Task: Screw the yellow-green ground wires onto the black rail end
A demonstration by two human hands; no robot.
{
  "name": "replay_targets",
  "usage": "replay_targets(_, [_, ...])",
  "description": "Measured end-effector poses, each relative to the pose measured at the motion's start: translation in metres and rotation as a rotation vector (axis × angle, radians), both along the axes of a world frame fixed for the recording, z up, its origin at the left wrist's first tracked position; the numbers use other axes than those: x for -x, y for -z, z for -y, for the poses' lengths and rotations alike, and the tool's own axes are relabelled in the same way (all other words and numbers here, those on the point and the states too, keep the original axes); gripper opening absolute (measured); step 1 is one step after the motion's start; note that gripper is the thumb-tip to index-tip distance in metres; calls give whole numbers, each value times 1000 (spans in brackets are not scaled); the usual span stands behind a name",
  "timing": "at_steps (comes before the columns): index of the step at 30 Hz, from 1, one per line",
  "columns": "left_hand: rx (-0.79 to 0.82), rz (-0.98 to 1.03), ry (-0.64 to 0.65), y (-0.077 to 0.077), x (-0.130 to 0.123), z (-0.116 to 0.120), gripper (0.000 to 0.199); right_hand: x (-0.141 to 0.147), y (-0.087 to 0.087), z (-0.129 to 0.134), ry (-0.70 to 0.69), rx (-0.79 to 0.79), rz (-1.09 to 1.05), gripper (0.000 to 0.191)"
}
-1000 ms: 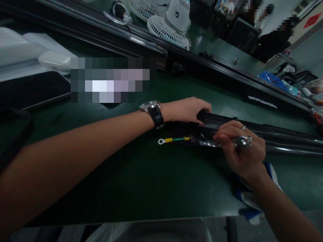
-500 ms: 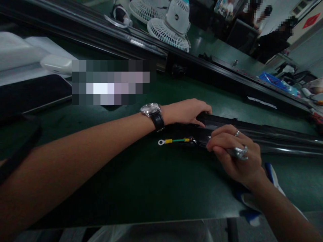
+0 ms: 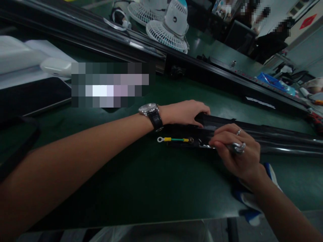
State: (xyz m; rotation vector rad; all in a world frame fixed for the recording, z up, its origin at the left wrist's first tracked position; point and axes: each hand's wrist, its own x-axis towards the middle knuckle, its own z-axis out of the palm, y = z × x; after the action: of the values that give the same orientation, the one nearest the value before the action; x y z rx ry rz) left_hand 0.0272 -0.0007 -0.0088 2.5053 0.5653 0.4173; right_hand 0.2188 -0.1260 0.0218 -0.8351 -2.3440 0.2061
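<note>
A long black metal profile (image 3: 227, 126) lies on the green table, running off to the right. My left hand (image 3: 188, 112) is closed over its left end, fingers over the far side and thumb on the near side. A short green-and-yellow ground wire (image 3: 176, 139) with ring terminals is attached by its right end to a small nut (image 3: 191, 140) at the profile. Its left ring hangs free. My right hand (image 3: 238, 149), wearing rings, grips what looks like a metal wrench (image 3: 205, 145), mostly hidden by the fingers. The wrench's tip is just right of the nut, apart from it.
Behind lies another long black profile (image 3: 217, 69), with white fans (image 3: 168, 35) beyond. A dark phone-like slab (image 3: 32, 97) and white items lie at left. Blue-and-white gloves (image 3: 248, 198) are by my right wrist. People are in the background.
The wrench tip has come away from the nut, slightly to the right, leaving the nut uncovered. My left hand keeps its hold on the profile.
</note>
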Motion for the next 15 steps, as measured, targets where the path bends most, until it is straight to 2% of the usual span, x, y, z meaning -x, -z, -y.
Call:
replay_targets(3, [-4,2,3,0,0,0,39,0,0,1,-13,3,-49,8])
replay_targets(6, [-8,12,3,1,0,0,41,2,0,2,-69,44,-6,7])
replay_targets(12, [2,22,-4,1,0,1,38,-2,0,-1,26,-16,-19,10])
replay_targets(15, [-6,32,7,1,0,1,40,0,-1,0,-61,-1,19,7])
